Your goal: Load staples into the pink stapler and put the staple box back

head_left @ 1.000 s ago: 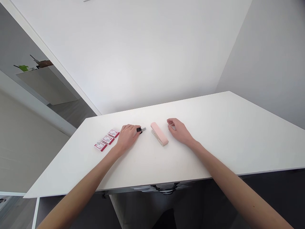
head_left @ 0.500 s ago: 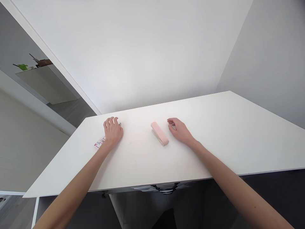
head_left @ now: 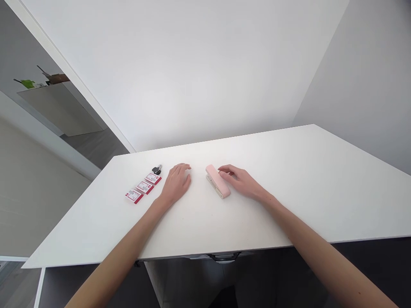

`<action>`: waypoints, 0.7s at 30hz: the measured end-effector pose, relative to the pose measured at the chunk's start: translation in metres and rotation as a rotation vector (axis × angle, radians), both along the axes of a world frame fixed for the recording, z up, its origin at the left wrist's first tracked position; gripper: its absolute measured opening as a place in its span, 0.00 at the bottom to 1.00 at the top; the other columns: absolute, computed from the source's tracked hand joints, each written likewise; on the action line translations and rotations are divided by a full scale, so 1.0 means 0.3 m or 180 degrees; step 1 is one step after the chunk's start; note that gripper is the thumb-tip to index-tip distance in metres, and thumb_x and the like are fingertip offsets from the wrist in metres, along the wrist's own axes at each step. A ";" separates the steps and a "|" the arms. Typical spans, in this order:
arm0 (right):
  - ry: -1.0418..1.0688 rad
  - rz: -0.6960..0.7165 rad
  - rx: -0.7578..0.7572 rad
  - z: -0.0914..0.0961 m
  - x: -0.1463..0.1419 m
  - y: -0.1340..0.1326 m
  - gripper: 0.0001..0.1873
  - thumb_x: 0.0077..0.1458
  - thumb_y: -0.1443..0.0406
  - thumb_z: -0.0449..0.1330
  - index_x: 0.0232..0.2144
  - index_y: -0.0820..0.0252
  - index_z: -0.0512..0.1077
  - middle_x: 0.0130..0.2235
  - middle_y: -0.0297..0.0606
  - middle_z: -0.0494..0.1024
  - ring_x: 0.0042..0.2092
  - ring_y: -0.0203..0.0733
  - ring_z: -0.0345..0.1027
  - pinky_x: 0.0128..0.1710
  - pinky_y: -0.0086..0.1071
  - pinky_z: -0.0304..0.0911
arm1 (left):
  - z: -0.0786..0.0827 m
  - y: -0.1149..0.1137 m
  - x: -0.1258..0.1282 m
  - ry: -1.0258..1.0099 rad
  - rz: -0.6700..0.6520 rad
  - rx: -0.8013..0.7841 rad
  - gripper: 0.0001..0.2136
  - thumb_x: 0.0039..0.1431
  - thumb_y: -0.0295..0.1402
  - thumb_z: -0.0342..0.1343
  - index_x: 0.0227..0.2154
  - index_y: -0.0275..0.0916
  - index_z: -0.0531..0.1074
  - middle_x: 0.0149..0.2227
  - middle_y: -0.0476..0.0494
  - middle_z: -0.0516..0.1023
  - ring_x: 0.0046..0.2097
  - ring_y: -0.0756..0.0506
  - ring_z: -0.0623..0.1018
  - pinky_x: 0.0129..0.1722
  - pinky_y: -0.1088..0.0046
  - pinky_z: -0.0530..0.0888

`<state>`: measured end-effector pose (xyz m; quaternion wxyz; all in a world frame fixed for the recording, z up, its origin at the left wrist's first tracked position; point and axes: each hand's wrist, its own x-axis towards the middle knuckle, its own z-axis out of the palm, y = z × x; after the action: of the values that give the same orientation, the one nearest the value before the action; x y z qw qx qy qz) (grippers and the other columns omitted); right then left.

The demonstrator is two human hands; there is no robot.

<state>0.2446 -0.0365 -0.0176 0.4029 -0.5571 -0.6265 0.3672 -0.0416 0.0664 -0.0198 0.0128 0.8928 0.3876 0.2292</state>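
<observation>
A pink stapler (head_left: 217, 181) lies on the white table (head_left: 289, 192). My right hand (head_left: 239, 182) rests just right of it, fingertips touching its far end, fingers loosely curled. My left hand (head_left: 177, 182) lies flat on the table left of the stapler, fingers stretched out and holding nothing. Left of that hand is a row of three small red-and-white boxes (head_left: 143, 187). A small black and silver staple remover (head_left: 157, 169) sits at the far end of the row.
The table's near edge runs across the bottom of the view, with dark space and a cable holder (head_left: 221, 256) below. A white wall stands behind the table. At the far left a shelf (head_left: 61, 111) carries small items.
My left hand carried the black staple remover leftward, set it down beyond the boxes and came back toward the middle. My right hand slid left to touch the stapler.
</observation>
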 end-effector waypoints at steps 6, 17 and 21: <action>-0.0161 0.0481 0.0096 0.019 -0.013 -0.018 0.35 0.61 0.45 0.65 0.66 0.48 0.67 0.64 0.44 0.75 0.63 0.55 0.71 0.62 0.52 0.65 | 0.006 0.003 0.002 -0.0134 0.0114 -0.0400 0.18 0.72 0.38 0.47 0.60 0.40 0.66 0.64 0.36 0.73 0.66 0.36 0.71 0.66 0.48 0.69; -0.0366 0.0382 0.0503 0.000 -0.038 -0.003 0.13 0.66 0.58 0.59 0.51 0.51 0.74 0.49 0.41 0.81 0.44 0.48 0.75 0.42 0.42 0.70 | 0.061 -0.082 0.075 -0.0694 -0.0711 -0.1116 0.14 0.70 0.41 0.55 0.55 0.46 0.75 0.57 0.43 0.80 0.60 0.39 0.77 0.61 0.56 0.76; -0.0353 0.0387 0.0706 -0.009 -0.046 0.003 0.11 0.66 0.56 0.59 0.48 0.50 0.73 0.49 0.41 0.80 0.46 0.49 0.74 0.42 0.41 0.70 | 0.065 -0.114 0.099 -0.0851 -0.0818 -0.1361 0.10 0.69 0.41 0.58 0.48 0.48 0.80 0.51 0.44 0.84 0.56 0.39 0.79 0.56 0.57 0.78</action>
<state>0.2308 -0.0356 -0.0202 0.4039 -0.4896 -0.7171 0.2880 -0.0118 0.0321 -0.0003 0.2808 0.8735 0.3057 0.2545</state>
